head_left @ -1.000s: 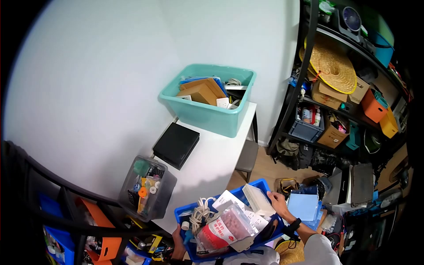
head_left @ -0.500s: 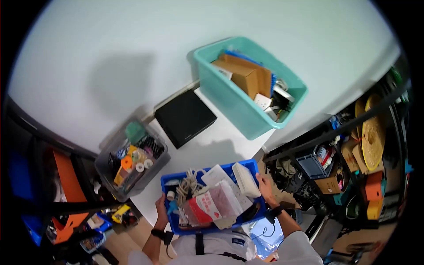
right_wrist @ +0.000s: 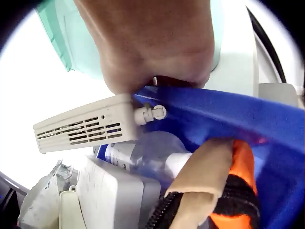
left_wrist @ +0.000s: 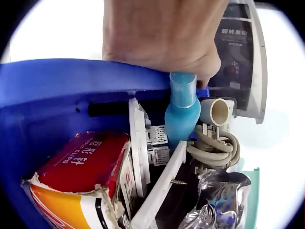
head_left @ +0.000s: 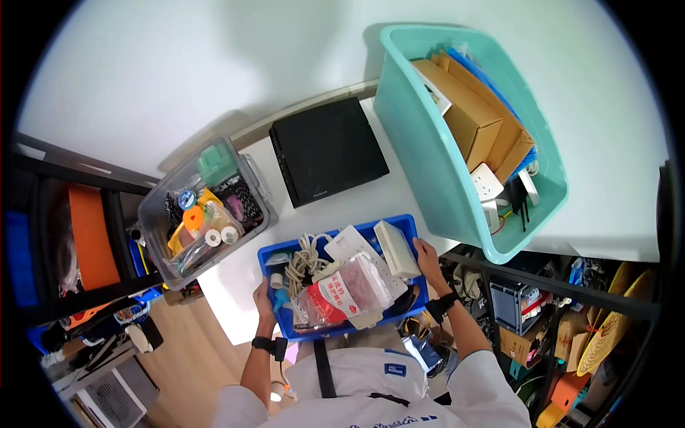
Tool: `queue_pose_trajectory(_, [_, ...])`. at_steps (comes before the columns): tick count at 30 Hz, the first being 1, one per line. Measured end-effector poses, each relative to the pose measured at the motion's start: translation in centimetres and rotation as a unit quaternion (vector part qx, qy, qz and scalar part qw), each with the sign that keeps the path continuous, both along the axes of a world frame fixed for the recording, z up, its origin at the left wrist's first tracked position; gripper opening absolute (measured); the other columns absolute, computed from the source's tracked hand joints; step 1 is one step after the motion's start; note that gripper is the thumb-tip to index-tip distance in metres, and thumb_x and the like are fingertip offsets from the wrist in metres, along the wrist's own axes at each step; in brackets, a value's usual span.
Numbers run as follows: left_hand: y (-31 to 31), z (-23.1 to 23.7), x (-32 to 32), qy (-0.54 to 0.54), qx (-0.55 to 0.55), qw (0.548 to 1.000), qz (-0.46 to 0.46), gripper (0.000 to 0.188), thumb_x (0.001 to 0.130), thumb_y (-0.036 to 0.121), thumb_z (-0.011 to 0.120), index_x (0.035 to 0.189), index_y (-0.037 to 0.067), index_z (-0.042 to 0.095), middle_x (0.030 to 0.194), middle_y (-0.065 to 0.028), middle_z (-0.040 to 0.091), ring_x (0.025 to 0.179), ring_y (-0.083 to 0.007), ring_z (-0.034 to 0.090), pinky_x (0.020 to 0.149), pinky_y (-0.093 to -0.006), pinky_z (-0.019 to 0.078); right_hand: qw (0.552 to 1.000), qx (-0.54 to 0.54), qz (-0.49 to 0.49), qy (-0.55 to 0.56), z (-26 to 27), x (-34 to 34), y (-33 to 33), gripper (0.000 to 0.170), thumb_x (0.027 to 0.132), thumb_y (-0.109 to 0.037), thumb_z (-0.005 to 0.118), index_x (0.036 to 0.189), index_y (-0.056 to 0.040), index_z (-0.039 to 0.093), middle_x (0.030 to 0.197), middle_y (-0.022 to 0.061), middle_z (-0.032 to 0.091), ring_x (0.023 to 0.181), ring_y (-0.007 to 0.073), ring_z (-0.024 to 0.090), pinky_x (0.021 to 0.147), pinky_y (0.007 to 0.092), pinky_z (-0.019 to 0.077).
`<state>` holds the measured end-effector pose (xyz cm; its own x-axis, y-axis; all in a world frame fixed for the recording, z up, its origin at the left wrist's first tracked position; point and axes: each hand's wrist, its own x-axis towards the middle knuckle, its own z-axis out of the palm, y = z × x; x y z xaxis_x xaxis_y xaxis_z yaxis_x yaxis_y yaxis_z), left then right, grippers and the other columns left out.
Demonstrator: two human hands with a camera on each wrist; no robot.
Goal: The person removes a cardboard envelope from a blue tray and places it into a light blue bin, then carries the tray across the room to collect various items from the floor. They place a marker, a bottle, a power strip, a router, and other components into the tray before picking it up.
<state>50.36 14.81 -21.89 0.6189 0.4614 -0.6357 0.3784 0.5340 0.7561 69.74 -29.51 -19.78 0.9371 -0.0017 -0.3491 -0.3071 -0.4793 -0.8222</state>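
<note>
Both hands hold a blue plastic bin point(head_left: 321, 333), one at each short end, over the near side of the white table. My left hand point(head_left: 265, 299) grips its left rim; in the left wrist view a blue bottle point(left_wrist: 183, 117) and a red paper clip box point(left_wrist: 86, 157) lie just inside. With fingers over the right rim, my right hand point(head_left: 429, 267) is beside a white vented device point(right_wrist: 88, 125). A clear bag of reddish granules point(head_left: 346, 292), a coiled cable point(head_left: 303, 262) and white socket plates fill the rest of the bin.
Behind stands a black box point(head_left: 328, 153) on the white table point(head_left: 232, 303). A large teal tub point(head_left: 421, 164) with cardboard is at the right, a grey bin point(head_left: 260, 227) of tape and small goods at the left. Loaded shelves flank both sides, with a straw hat point(head_left: 606, 332) at right.
The head view has swung right and down over the table. Both hands have brought the blue bin in toward the black box, levelling it, without letting go.
</note>
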Motion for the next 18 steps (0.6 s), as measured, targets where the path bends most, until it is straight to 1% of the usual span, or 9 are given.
queue_pose_trajectory(1, [-0.5,-0.2,0.0,0.010,-0.006,1.000,0.014,0.042,0.106,0.037,0.059,0.103,-0.002,0.072,0.089,-0.0012,0.070,0.075,-0.0091,0.061,0.069,-0.0258,0.0502,1.000,0.001,0.003,0.010,0.1,0.6,0.5,0.052,0.107,-0.043,0.055,0.090,0.0055,0.055,0.073,0.0096,0.045,0.073,0.0175,0.041,0.070,0.0336,0.0388])
queue_pose_trajectory(2, [-1.1,-1.2,0.2,0.021,0.009,0.998,0.057,0.042,0.106,0.037,0.059,0.101,-0.002,0.072,0.090,-0.0024,0.070,0.076,-0.0099,0.062,0.070,-0.0270,0.0505,1.000,-0.009,0.009,0.012,0.0,1.6,0.6,0.052,0.107,-0.043,0.054,0.090,0.0054,0.055,0.072,0.0099,0.046,0.072,0.0184,0.041,0.070,0.0339,0.0392])
queue_pose_trajectory(5, [-1.6,-1.2,-0.2,0.012,0.036,0.998,0.050,0.042,0.106,0.039,0.060,0.097,0.000,0.073,0.088,-0.0032,0.070,0.078,-0.0101,0.062,0.072,-0.0277,0.0501,0.998,-0.023,0.037,0.035,-1.0,4.4,0.5,0.051,0.107,-0.044,0.054,0.090,0.0043,0.056,0.072,0.0106,0.048,0.072,0.0197,0.042,0.070,0.0341,0.0405])
queue_pose_trajectory(9, [-2.3,-1.2,0.1,0.001,0.039,0.993,0.108,0.042,0.105,0.040,0.061,0.093,0.001,0.073,0.086,-0.0029,0.069,0.078,-0.0103,0.061,0.073,-0.0285,0.0499,0.997,0.006,0.067,0.026,-1.3,6.4,1.8,0.052,0.108,-0.045,0.052,0.089,0.0037,0.054,0.071,0.0107,0.047,0.070,0.0194,0.042,0.070,0.0351,0.0413])
queue_pose_trajectory(13, [-2.9,-0.3,0.6,0.005,0.046,0.993,0.112,0.042,0.106,0.040,0.060,0.097,0.001,0.072,0.090,-0.0036,0.070,0.078,-0.0115,0.062,0.074,-0.0293,0.0504,0.996,0.014,0.081,0.040,-1.2,8.1,2.3,0.052,0.108,-0.046,0.051,0.090,0.0026,0.056,0.073,0.0111,0.052,0.069,0.0207,0.045,0.069,0.0369,0.0426])
queue_pose_trajectory(14, [-1.9,-2.3,-0.6,-0.008,0.029,0.996,0.083,0.054,0.105,0.046,0.059,0.120,-0.005,0.066,0.107,-0.0110,0.072,0.091,-0.0186,0.070,0.084,-0.0334,0.0569,0.996,0.011,0.089,0.029,-1.4,8.5,2.5,0.052,0.108,-0.047,0.051,0.090,0.0021,0.057,0.073,0.0112,0.054,0.069,0.0212,0.047,0.069,0.0373,0.0431])
queue_pose_trajectory(15, [-1.9,-2.0,-0.8,-0.011,0.033,0.996,0.086,0.054,0.105,0.046,0.059,0.120,-0.005,0.066,0.107,-0.0110,0.072,0.091,-0.0186,0.070,0.084,-0.0334,0.0569,0.995,0.016,0.092,0.026,-1.4,8.6,2.7,0.052,0.108,-0.047,0.051,0.090,0.0021,0.057,0.073,0.0112,0.054,0.069,0.0212,0.047,0.069,0.0373,0.0431])
queue_pose_trajectory(17, [-1.9,-1.4,-0.4,0.034,0.064,0.994,0.078,0.060,0.105,0.046,0.058,0.131,-0.008,0.062,0.118,-0.0133,0.071,0.102,-0.0211,0.069,0.095,-0.0357,0.0537,0.996,-0.002,0.088,0.017,-1.1,8.4,2.8,0.052,0.107,-0.050,0.051,0.095,-0.0001,0.062,0.076,0.0118,0.059,0.071,0.0211,0.052,0.072,0.0360,0.0448])
queue_pose_trajectory(18, [-1.4,-0.8,-0.3,0.031,0.068,0.994,0.075,0.060,0.105,0.046,0.058,0.131,-0.008,0.062,0.118,-0.0133,0.071,0.102,-0.0211,0.069,0.095,-0.0357,0.0537,0.996,0.001,0.085,0.014,-0.9,8.2,3.0,0.052,0.107,-0.050,0.051,0.095,-0.0001,0.062,0.076,0.0118,0.059,0.071,0.0211,0.052,0.072,0.0360,0.0448])
